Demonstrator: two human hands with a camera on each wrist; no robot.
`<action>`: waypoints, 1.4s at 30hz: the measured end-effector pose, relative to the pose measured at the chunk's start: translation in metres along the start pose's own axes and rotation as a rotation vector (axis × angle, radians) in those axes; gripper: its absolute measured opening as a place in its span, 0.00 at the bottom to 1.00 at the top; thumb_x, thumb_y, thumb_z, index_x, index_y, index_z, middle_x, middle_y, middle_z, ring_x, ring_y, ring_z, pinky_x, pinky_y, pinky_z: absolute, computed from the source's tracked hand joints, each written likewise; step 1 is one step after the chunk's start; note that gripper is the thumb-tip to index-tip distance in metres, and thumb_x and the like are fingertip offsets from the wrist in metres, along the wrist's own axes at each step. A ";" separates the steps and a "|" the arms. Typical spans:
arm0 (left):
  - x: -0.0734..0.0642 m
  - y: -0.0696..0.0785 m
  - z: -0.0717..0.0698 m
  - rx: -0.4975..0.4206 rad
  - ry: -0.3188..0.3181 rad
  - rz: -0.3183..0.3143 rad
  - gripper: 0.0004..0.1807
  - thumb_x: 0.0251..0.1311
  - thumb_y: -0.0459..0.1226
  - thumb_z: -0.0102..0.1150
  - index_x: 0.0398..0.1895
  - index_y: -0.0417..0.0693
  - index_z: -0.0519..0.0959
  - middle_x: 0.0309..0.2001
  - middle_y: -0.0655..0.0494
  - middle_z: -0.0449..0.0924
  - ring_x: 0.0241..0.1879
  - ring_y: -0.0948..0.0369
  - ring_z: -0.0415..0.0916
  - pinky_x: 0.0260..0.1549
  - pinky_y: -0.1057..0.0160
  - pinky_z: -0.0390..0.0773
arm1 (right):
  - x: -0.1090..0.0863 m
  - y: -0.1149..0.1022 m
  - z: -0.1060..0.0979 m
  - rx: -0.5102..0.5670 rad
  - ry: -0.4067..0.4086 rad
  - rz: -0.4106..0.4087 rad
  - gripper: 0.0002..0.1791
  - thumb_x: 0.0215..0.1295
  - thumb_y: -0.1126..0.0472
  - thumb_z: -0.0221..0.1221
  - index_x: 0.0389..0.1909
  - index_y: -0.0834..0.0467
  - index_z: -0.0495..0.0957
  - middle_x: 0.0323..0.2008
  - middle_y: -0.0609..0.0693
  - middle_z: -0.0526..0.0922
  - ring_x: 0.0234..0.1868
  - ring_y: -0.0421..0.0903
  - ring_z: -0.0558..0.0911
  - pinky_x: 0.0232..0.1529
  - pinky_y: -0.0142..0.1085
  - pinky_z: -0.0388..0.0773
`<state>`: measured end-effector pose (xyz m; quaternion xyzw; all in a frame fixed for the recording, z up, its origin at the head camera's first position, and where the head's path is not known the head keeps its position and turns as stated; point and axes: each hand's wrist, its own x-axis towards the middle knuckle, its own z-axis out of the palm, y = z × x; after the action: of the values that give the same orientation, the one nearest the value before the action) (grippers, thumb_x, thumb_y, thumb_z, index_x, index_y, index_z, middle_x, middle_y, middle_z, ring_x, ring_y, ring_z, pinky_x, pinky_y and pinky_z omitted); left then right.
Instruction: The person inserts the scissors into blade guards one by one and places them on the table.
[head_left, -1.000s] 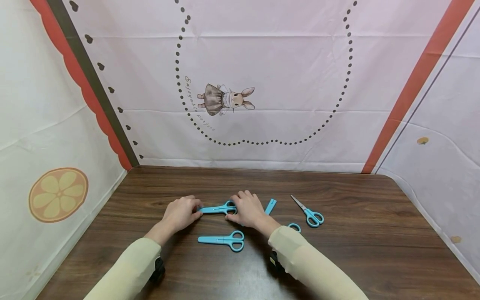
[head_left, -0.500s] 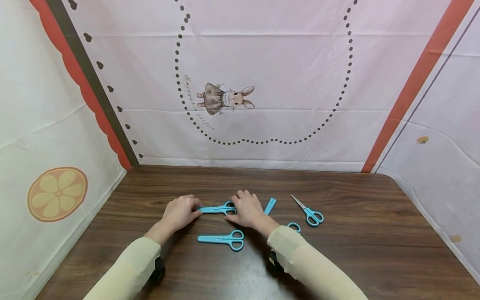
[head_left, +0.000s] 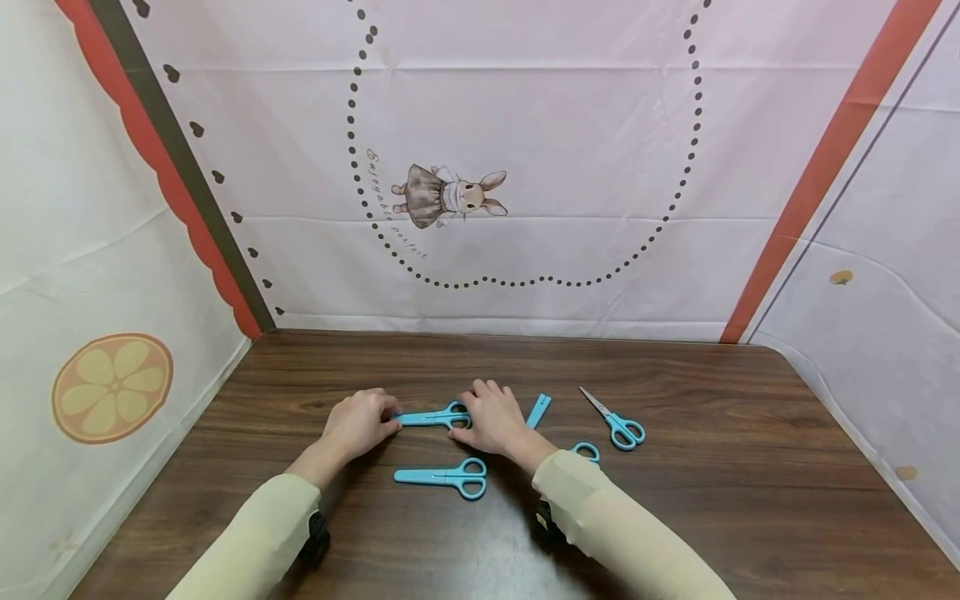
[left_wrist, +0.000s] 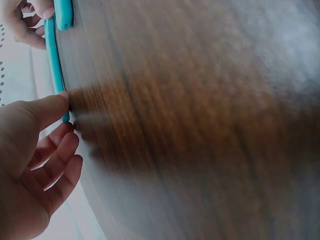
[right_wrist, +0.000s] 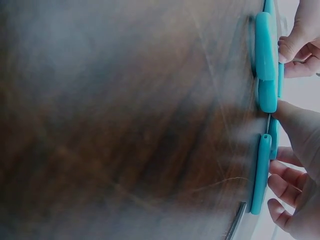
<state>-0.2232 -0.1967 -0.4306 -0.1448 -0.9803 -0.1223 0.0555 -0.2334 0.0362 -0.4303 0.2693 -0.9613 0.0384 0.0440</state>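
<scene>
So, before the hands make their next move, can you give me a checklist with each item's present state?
1. Left hand on the cover tip of the scissors between the hands: ok.
2. Right hand at their handles: ok.
3. Their blades covered: ok.
4. Bare-bladed scissors apart from both hands: ok.
5. Loose cover wholly visible from the head: not ok, partly hidden.
6. Scissors behind right sleeve covered: cannot tell.

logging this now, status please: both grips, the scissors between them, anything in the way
Left grip pinches one end, right grip at the handles. Capped scissors between them. Loose cap near right grip; nothing visibly blocking.
</scene>
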 end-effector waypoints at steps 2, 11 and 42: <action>0.000 0.000 0.000 -0.003 -0.006 -0.007 0.07 0.49 0.42 0.68 0.32 0.56 0.82 0.28 0.62 0.74 0.23 0.65 0.67 0.21 0.63 0.68 | 0.000 0.000 0.000 -0.003 -0.005 0.003 0.33 0.56 0.35 0.55 0.56 0.52 0.73 0.47 0.49 0.73 0.44 0.46 0.71 0.39 0.38 0.68; 0.000 -0.003 0.003 -0.026 -0.006 -0.017 0.06 0.49 0.42 0.67 0.31 0.57 0.82 0.29 0.64 0.74 0.26 0.66 0.70 0.23 0.62 0.71 | -0.001 -0.002 0.000 0.013 0.003 0.003 0.33 0.56 0.35 0.55 0.56 0.52 0.73 0.46 0.49 0.73 0.42 0.46 0.70 0.37 0.37 0.66; -0.001 0.005 -0.006 0.000 -0.077 -0.059 0.09 0.50 0.43 0.66 0.36 0.55 0.81 0.31 0.59 0.74 0.27 0.63 0.70 0.25 0.61 0.71 | -0.006 0.005 -0.006 0.211 0.018 0.004 0.28 0.62 0.41 0.53 0.58 0.53 0.71 0.48 0.51 0.76 0.44 0.47 0.72 0.39 0.39 0.66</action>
<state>-0.2203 -0.1943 -0.4239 -0.1204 -0.9856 -0.1182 0.0140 -0.2302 0.0439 -0.4252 0.2699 -0.9521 0.1419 0.0239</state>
